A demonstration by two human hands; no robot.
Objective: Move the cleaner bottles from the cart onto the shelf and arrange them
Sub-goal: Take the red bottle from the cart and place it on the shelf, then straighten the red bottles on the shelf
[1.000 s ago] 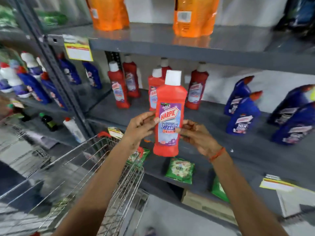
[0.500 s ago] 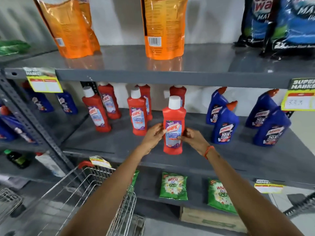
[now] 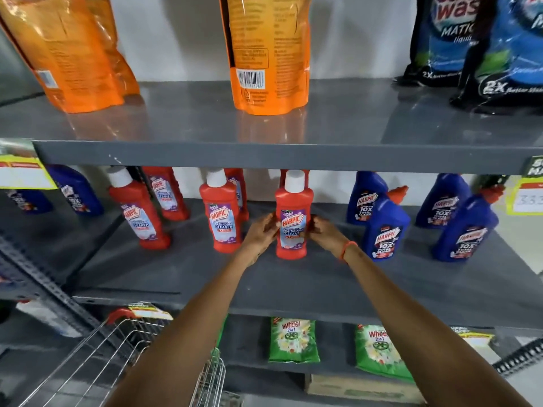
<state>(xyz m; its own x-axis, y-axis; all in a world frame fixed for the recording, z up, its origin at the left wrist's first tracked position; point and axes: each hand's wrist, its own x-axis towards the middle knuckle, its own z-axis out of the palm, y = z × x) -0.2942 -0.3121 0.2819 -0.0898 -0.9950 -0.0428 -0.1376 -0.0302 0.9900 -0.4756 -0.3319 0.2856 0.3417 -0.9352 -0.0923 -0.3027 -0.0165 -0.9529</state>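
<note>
A red Harpic bathroom cleaner bottle (image 3: 293,218) with a white cap stands upright on the grey middle shelf (image 3: 293,286). My left hand (image 3: 261,230) grips its left side and my right hand (image 3: 320,232) grips its right side. Two more red bottles (image 3: 224,215) (image 3: 141,214) stand in a row to its left, with others behind them. Blue Harpic bottles (image 3: 385,227) stand to the right. The wire cart (image 3: 123,351) sits at the lower left; its inside is mostly out of view.
Orange refill pouches (image 3: 270,54) and blue detergent bags (image 3: 476,45) stand on the upper shelf. Green Wheel packets (image 3: 293,340) lie on the lower shelf. More blue bottles (image 3: 76,192) fill the neighbouring rack at left. A yellow price tag (image 3: 526,198) hangs at right.
Both hands carried the red bottle forward from in front of the shelf and set it upright on the middle shelf beside the other red bottles. My view tilted upward.
</note>
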